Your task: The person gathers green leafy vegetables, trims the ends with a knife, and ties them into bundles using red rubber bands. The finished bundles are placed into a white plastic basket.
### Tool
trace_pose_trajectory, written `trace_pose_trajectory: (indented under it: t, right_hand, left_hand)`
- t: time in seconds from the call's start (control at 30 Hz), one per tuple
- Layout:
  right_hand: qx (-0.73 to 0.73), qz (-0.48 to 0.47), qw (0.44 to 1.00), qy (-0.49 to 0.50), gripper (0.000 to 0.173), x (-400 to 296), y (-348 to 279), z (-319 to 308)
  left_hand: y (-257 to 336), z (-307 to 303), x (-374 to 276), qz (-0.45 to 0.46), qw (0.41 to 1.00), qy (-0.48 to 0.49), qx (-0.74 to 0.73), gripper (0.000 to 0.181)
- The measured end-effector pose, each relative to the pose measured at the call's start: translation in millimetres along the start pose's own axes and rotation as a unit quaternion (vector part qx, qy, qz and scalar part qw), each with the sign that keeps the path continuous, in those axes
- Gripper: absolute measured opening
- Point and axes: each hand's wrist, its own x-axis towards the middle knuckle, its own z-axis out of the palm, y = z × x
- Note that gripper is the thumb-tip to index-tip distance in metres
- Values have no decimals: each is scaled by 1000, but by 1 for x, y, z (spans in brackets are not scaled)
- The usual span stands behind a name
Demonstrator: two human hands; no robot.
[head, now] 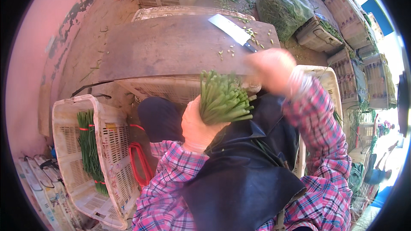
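Note:
My left hand point(199, 123) grips a thick bunch of green stalks point(226, 99), cut ends fanned upward, above my dark apron point(237, 179). My right hand point(273, 69) is blurred by motion over the near right corner of a wooden board point(167, 48). Just beyond its fingers lies a cleaver point(229, 29), flat on the board with its black handle towards me. Blur hides whether those fingers touch the handle. Short cut stalk ends point(253, 35) are scattered around the blade.
A plastic crate point(118, 154) at left holds a green bunch tied with red bands point(88, 147). Red straps point(139, 163) hang beside it. Another crate point(321, 70) stands at my right. Beyond the board are a bag of greens point(282, 9) and stacked crates point(348, 16). A pink wall point(29, 80) borders the left.

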Motion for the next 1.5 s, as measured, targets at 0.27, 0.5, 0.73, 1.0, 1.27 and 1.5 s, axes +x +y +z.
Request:
trace_pose_trajectory:
  t: [0.27,0.5,0.73,1.0,1.27,1.5]
  right_hand:
    - [470,-74,879,45,122,-20,-11,24]
    - [677,-81,717,146,135,7,-94,88]
    - [723,-38,656,211,81,10,-120,87]
    - [701,-87,670,227,85,13,-107,95]
    - [611,9,787,87,125,16,-116,117]
    - [613,-127,737,256,64,58,-87,2]
  left_hand:
    - [-7,-25,5,-63,970,-117,-204,83]
    - [-12,-44,11,-138,888,-203,-389,119]
    - [-12,-60,16,-18,968,-136,-209,89]
    - [-12,-54,14,-23,961,-90,-259,79]
    - [-1,-57,17,-49,934,-54,-351,93]
    - [83,-84,21,158,959,111,-209,76]
